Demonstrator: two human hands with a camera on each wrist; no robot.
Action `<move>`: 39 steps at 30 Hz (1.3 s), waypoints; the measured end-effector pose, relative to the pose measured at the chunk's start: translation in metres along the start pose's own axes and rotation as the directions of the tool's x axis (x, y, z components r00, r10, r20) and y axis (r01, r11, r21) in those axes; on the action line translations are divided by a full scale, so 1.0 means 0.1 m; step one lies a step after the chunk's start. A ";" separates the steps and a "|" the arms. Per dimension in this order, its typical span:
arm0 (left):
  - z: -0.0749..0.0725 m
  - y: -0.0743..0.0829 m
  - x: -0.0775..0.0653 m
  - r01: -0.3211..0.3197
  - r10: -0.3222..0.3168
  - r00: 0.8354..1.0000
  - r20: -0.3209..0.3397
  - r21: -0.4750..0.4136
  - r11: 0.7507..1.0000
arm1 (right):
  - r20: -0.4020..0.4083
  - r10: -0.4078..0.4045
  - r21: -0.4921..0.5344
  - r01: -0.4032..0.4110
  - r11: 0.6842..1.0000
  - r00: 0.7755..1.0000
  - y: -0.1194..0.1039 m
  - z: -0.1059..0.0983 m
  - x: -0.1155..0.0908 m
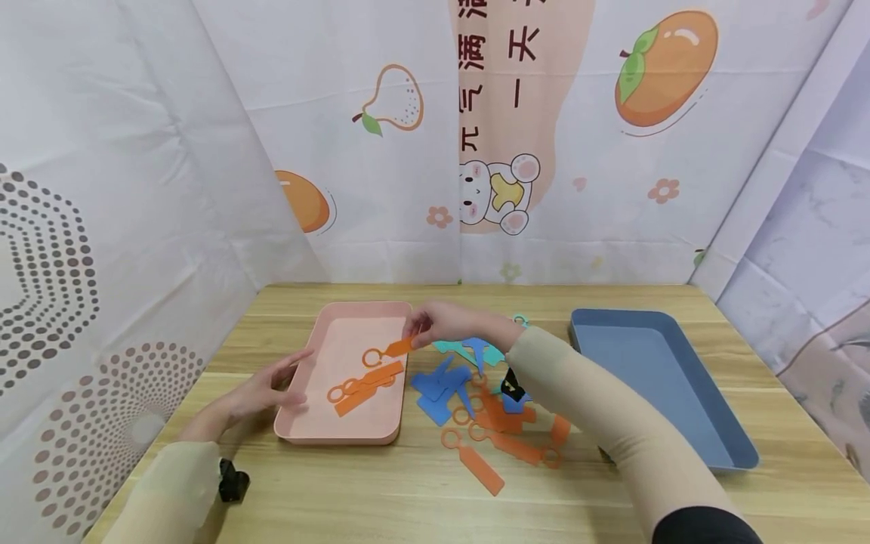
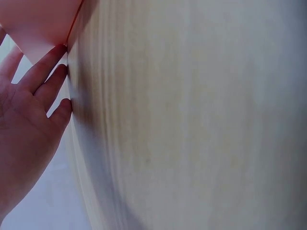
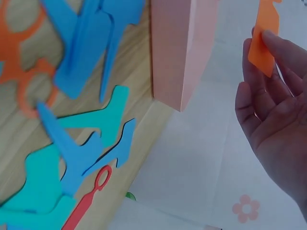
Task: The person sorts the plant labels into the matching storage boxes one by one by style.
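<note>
My right hand (image 1: pixel 445 321) pinches an orange plastic tag with a ring end (image 1: pixel 397 348) between thumb and fingers, above the right part of the pink tray (image 1: pixel 353 331). In the right wrist view the flat end of this orange tag (image 3: pixel 263 45) lies under the thumb. Several like orange tags (image 1: pixel 370 385) lie overlapped inside the pink tray. My left hand (image 1: pixel 261 389) rests at that tray's left side, thumb and fingers spread at its rim. The left wrist view shows this hand's fingers (image 2: pixel 45 72) fairly straight, near a tray corner.
Right of the pink tray, loose orange tags (image 1: pixel 482 470), blue T-shaped tags (image 1: pixel 435 408) and green ones (image 3: pixel 112 110) lie in a heap. A red ringed tag (image 3: pixel 84 206) shows beside them. A blue-grey tray (image 1: pixel 639 363) stands at the right. Curtains (image 1: pixel 381 189) hang behind the table.
</note>
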State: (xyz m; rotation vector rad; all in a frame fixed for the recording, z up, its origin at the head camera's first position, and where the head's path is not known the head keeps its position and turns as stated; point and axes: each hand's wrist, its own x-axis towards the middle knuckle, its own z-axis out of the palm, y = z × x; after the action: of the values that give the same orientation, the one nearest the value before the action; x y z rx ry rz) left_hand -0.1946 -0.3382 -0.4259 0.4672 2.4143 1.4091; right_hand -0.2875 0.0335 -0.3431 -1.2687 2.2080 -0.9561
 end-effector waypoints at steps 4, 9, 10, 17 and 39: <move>0.00 0.00 0.00 0.005 -0.005 1.000 -0.005 0.007 1.000 | -0.075 0.012 0.025 -0.010 1.000 0.997 0.02 -0.01 0.15; 0.00 -0.02 0.02 0.026 -0.026 1.000 -0.012 0.029 0.999 | -0.136 0.030 0.011 -0.029 1.000 0.990 0.04 0.06 0.32; 0.00 -0.02 0.02 0.030 -0.030 0.999 -0.012 0.032 0.999 | -0.140 0.035 0.014 -0.033 0.999 0.990 0.04 0.09 0.35; 0.00 0.00 0.02 0.042 -0.042 0.999 -0.017 0.020 0.999 | -0.157 -0.004 0.057 0.013 0.998 0.988 0.05 0.37 0.56; -0.01 -0.01 0.00 0.041 -0.040 0.999 -0.020 0.028 0.999 | -0.058 0.123 -0.163 -0.131 0.978 0.991 0.18 0.82 0.71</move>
State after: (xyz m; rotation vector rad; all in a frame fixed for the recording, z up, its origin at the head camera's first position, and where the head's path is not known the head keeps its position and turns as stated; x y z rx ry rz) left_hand -0.1951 -0.3388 -0.4261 0.4108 2.4484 1.3707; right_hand -0.2799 -0.0509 -0.4127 -1.1683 2.4173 -0.7744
